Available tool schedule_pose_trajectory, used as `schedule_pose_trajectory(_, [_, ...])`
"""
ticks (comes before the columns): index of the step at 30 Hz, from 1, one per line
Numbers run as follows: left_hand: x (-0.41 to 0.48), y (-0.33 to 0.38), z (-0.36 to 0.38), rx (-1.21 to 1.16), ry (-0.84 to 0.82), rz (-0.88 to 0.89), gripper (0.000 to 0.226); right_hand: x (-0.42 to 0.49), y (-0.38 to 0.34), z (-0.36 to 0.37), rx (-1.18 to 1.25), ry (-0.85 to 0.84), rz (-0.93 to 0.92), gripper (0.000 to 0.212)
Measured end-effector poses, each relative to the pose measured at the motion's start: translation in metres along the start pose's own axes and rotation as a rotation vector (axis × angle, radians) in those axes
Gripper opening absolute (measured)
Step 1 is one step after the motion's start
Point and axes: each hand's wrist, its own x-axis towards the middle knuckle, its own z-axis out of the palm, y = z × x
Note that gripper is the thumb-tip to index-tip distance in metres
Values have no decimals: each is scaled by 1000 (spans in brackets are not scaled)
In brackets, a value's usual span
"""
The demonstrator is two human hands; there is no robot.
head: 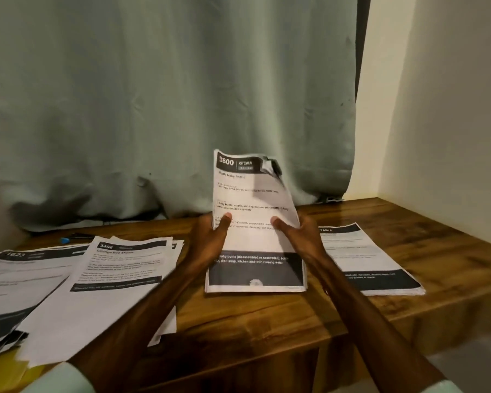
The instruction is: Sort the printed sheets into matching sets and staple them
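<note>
I hold a set of printed sheets [253,194] upright over the middle of the wooden table [267,316]; its top page reads "3800 Kitchen, Wash baby bottle" and its top right corner is curled. My left hand [213,236] grips the set's left edge, thumb on the front. On the right edge my right hand [298,236] grips likewise. The set's bottom edge rests on the table. A loose spread of sheets [119,268], headed "3406" and "1623", lies to the left. Another stack [372,259] lies flat to the right.
A pale green curtain [167,109] hangs along the table's back edge. A cream wall [451,109] closes the right side. A blue-tipped pen [68,239] lies behind the left papers. Something yellow [3,373] shows under the papers at the bottom left.
</note>
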Motion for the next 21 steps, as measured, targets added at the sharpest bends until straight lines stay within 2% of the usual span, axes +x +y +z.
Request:
schedule_pose_trajectory(2, [14, -2, 4, 57, -1, -84, 28, 19, 9, -6, -25, 27, 36, 21])
schedule_pose_trajectory(4, [21, -10, 7, 88, -38, -220, 30, 35, 29, -12, -127, 58, 115, 16])
schedule_pose_trajectory(6, [18, -27, 8, 163, -97, -324, 32, 39, 53, -17, -369, 46, 204, 10])
schedule_pose_trajectory(8, [9, -47, 7, 242, -165, -381, 36, 34, 73, -18, -653, 0, 244, 17])
schedule_pose_trajectory(10, [2, -64, 6, 257, -200, -389, 46, 28, 86, -16, -778, -9, 156, 28])
schedule_pose_trajectory(14, [-4, -65, 5, 349, -174, -327, 45, 17, 84, -13, -801, -8, 46, 24])
schedule_pose_trajectory(17, [-3, -62, 9, 453, -162, -267, 46, 3, 75, -28, -837, 109, -23, 18])
schedule_pose_trajectory(19, [-1, -64, 10, 488, -153, -253, 46, -12, 71, -46, -933, 171, -58, 31])
schedule_pose_trajectory(21, [0, -65, 12, 494, -168, -253, 45, -24, 71, -63, -1053, 119, 12, 55])
